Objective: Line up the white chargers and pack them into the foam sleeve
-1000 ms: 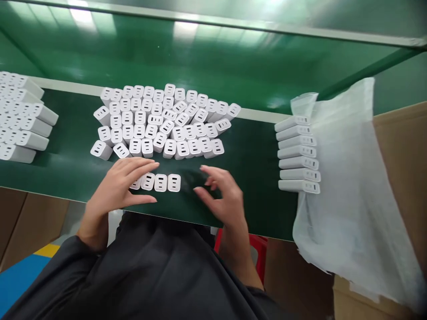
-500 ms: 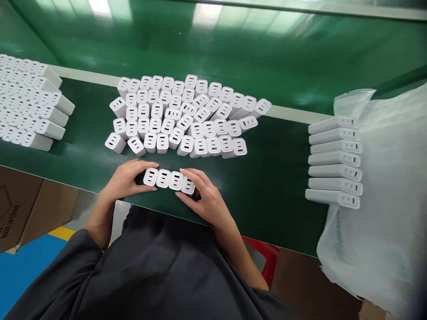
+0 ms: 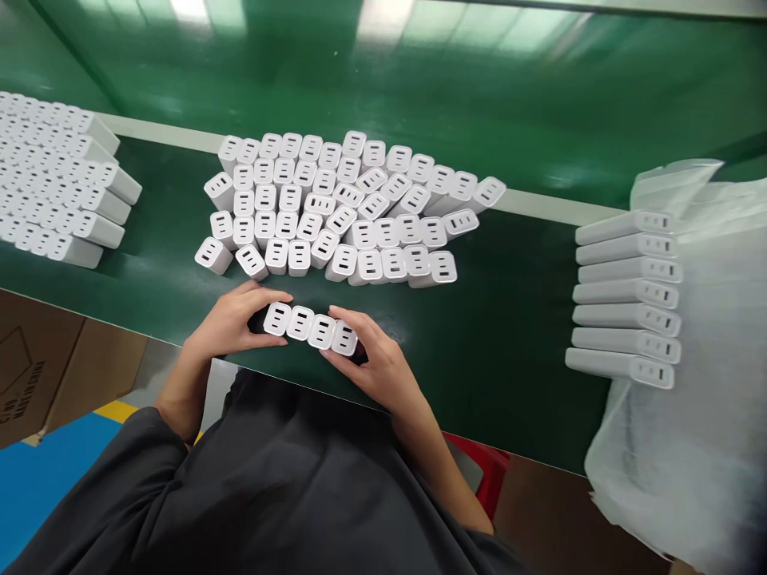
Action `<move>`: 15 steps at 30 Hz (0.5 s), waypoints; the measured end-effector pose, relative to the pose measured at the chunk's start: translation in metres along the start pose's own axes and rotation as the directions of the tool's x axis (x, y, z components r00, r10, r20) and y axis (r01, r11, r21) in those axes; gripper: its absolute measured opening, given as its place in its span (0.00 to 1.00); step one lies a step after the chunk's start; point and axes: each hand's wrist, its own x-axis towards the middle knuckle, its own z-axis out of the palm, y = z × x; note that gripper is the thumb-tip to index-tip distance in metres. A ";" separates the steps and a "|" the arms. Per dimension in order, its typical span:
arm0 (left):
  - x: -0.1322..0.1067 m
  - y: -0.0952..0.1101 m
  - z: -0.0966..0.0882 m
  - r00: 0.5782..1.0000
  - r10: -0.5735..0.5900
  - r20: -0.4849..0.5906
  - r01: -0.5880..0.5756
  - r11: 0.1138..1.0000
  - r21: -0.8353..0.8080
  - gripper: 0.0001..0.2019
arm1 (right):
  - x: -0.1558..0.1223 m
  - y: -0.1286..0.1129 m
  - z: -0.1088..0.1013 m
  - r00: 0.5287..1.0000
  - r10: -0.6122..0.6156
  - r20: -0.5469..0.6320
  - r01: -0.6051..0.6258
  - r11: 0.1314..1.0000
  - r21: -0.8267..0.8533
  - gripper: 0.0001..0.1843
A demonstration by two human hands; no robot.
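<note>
A short row of white charger blocks [image 3: 310, 327] stands side by side near the front edge of the green table [image 3: 491, 335], port faces up. My left hand [image 3: 231, 323] presses against the row's left end, fingers curled round it. From the other side, my right hand [image 3: 375, 359] closes on the right end, fingers wrapped over the last block. Just beyond the row stands a large cluster of several more white chargers [image 3: 341, 208], upright and packed close.
A stack of white chargers [image 3: 57, 188] lies at the far left. At the right, a column of chargers lying flat [image 3: 626, 295] rests on white foam wrap [image 3: 695, 447]. Cardboard boxes [image 3: 36, 367] and a red stool [image 3: 482, 471] sit below the table edge.
Both hands, apart and open a second ago, have closed in on the two ends of the row. The view has shifted slightly, and the row now sits a little slanted.
</note>
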 end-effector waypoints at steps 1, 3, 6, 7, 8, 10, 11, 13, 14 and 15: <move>0.000 0.001 -0.002 1.000 0.021 -0.005 -0.021 1.000 0.016 0.28 | 0.000 0.000 0.000 1.000 0.016 0.006 -0.016 1.000 0.007 0.29; 0.002 0.006 -0.004 0.997 0.076 -0.023 -0.074 0.995 0.063 0.31 | -0.001 0.000 -0.002 0.999 0.037 0.014 -0.037 0.999 0.031 0.34; 0.009 0.018 -0.005 0.985 0.173 -0.025 -0.167 0.973 0.162 0.32 | -0.002 0.002 -0.005 1.000 0.020 0.011 -0.020 0.996 0.090 0.40; 0.013 0.023 -0.004 0.979 0.204 -0.009 -0.198 0.960 0.200 0.32 | -0.003 0.003 -0.006 1.000 0.009 0.006 -0.010 0.993 0.115 0.42; 0.017 0.028 -0.002 0.973 0.230 0.015 -0.227 0.944 0.240 0.33 | -0.003 0.004 -0.007 1.000 0.001 -0.003 0.000 0.989 0.146 0.44; 0.026 0.036 0.003 0.960 0.269 0.080 -0.281 0.905 0.319 0.34 | -0.005 0.006 -0.009 0.999 0.001 -0.048 0.009 0.977 0.213 0.44; 0.030 0.040 0.007 0.952 0.283 0.113 -0.305 0.885 0.352 0.36 | -0.005 0.007 -0.010 0.996 0.017 -0.088 0.004 0.971 0.238 0.41; 0.037 0.045 0.014 0.939 0.305 0.161 -0.345 0.847 0.405 0.35 | -0.006 0.008 -0.012 0.979 0.071 -0.190 -0.023 0.970 0.241 0.30; 0.039 0.046 0.017 0.935 0.313 0.166 -0.354 0.833 0.425 0.33 | -0.006 0.008 -0.013 0.965 0.095 -0.244 -0.043 0.976 0.211 0.26; 0.041 0.047 0.019 0.934 0.322 0.157 -0.358 0.824 0.438 0.30 | -0.006 0.008 -0.014 0.948 0.105 -0.301 -0.059 0.986 0.159 0.22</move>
